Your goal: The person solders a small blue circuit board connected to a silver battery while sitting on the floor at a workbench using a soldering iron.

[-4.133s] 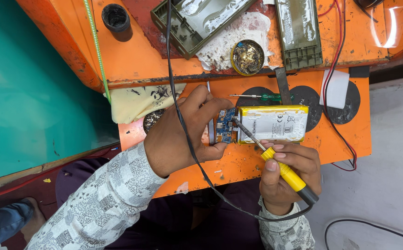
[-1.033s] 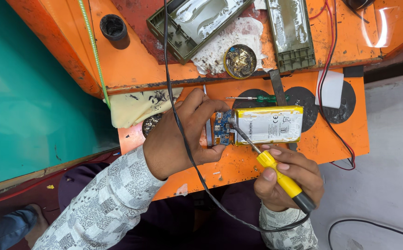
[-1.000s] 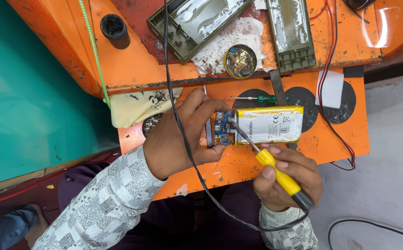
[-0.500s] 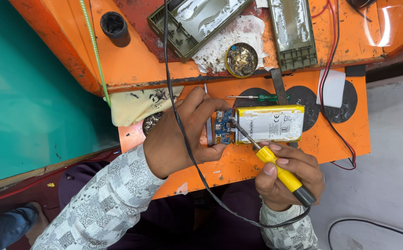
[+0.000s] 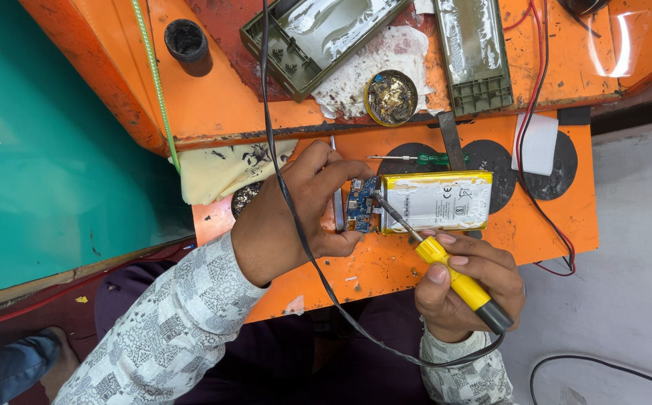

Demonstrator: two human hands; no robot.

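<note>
On the orange bench, a yellow-edged white battery pack (image 5: pixel 438 201) lies flat

I see a flat battery (image 5: pixel 440 201), silver-white with yellow edges, lying lengthwise on the orange counter (image 5: pixel 386 262). A small blue board (image 5: pixel 361 205) sits at its left end, touching it. The iron (image 5: pixel 457 279) has a yellow handle with a black end; its thin metal tip slants up-left onto the seam between board and battery.
</note>
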